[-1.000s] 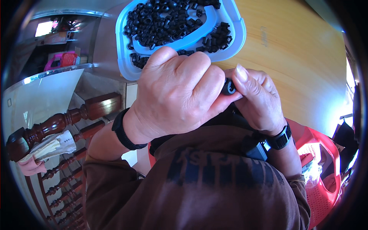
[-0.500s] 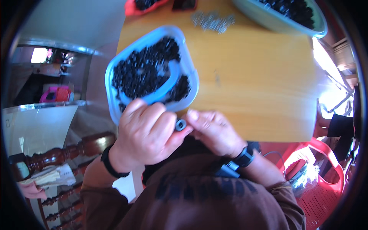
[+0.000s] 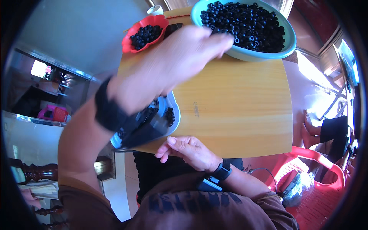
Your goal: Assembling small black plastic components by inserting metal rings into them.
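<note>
Yellow wood-grained worktop (image 3: 234,103) spreads before me. My left hand (image 3: 165,63) is blurred, its fingers (image 3: 220,43) stretched across the near-left side of a turquoise rounded plastic basin (image 3: 251,56); I cannot tell whether they pinch anything. My right hand (image 3: 193,153) hovers by the near edge, fingers loosely curled and visibly empty. Small black ring-shaped pieces (image 3: 253,27) heap the basin; more sit in a red scalloped bowl (image 3: 153,20) to its left, others in a pale-blue plastic tray (image 3: 177,115) partly hidden behind my left wrist.
</note>
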The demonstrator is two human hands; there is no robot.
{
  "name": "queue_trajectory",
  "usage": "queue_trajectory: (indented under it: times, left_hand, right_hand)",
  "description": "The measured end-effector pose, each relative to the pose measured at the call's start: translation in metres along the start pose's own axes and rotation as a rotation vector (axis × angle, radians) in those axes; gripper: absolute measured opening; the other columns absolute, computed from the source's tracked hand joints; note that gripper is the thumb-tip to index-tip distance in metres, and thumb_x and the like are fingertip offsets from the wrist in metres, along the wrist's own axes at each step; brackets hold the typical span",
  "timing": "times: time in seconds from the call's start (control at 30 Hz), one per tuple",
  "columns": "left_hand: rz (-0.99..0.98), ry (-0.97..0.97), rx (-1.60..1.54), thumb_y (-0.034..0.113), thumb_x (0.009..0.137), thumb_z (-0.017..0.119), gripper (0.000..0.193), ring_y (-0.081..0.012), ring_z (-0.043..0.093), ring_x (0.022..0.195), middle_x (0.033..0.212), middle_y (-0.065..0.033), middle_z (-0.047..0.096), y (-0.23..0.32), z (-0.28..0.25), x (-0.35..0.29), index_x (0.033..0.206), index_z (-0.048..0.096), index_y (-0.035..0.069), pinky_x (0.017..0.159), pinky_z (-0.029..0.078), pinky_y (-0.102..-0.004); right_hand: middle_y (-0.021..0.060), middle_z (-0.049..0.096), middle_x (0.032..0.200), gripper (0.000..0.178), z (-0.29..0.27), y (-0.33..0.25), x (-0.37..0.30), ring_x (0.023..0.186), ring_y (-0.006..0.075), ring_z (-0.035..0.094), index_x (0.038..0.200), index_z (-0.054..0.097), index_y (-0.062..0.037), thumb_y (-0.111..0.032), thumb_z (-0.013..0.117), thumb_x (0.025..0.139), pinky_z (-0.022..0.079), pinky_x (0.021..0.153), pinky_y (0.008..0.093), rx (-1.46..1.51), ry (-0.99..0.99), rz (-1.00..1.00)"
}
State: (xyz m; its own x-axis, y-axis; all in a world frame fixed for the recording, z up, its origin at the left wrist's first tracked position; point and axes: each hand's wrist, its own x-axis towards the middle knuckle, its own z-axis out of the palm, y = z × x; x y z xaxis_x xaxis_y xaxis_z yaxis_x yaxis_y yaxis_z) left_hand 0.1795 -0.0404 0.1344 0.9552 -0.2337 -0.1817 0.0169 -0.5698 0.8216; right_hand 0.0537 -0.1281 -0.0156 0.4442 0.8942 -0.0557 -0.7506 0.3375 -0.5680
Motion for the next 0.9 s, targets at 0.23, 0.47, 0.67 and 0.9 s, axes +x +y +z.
queue_trajectory:
  times: [0.23, 0.47, 0.67, 0.9]
  left_hand:
    - [-0.132, -0.048, -0.21, 0.037, 0.089, 0.052, 0.044, -0.0181, 0.047, 0.102, 0.109, -0.0119, 0.054, 0.023, -0.006, 0.06, 0.111, 0.05, 0.0, 0.089, 0.035, -0.0284]
    - [-0.088, 0.088, -0.211, 0.03, 0.088, 0.056, 0.028, -0.002, 0.033, 0.044, 0.058, 0.0043, 0.044, -0.013, -0.007, 0.023, 0.089, 0.057, 0.002, 0.042, 0.025, -0.0181]
    - [-0.149, -0.109, -0.039, 0.027, 0.091, 0.052, 0.024, 0.0002, 0.037, 0.056, 0.067, 0.0066, 0.044, -0.061, -0.031, -0.056, 0.096, 0.058, 0.004, 0.047, 0.029, -0.0144]
    - [0.051, -0.1, 0.08, 0.022, 0.09, 0.053, 0.021, -0.0012, 0.042, 0.064, 0.073, 0.0052, 0.048, -0.035, -0.044, -0.028, 0.096, 0.057, 0.002, 0.054, 0.035, -0.0158]
  right_hand:
    - [0.0077, 0.063, 0.091, 0.042, 0.007, 0.0, 0.001, 0.083, 0.0129, 0.058, 0.095, 0.063, 0.0017, -0.036, 0.043, 0.095, 0.043, 0.087, 0.0278, -0.059, -0.02, 0.028]
    - [0.006, 0.065, 0.093, 0.044, 0.001, 0.0, 0.0, 0.084, 0.0096, 0.058, 0.099, 0.064, -0.0018, -0.038, 0.039, 0.095, 0.042, 0.072, 0.0218, -0.096, -0.026, -0.006]
    - [0.0068, 0.064, 0.097, 0.038, 0.005, -0.011, 0.0, 0.087, 0.0111, 0.059, 0.101, 0.063, -0.0017, -0.033, 0.043, 0.095, 0.044, 0.078, 0.0234, -0.172, -0.039, 0.081]
    - [0.0084, 0.064, 0.099, 0.037, 0.001, 0.001, 0.0, 0.088, 0.0135, 0.059, 0.102, 0.062, -0.0008, -0.032, 0.043, 0.095, 0.044, 0.084, 0.0264, -0.045, -0.047, 0.029]
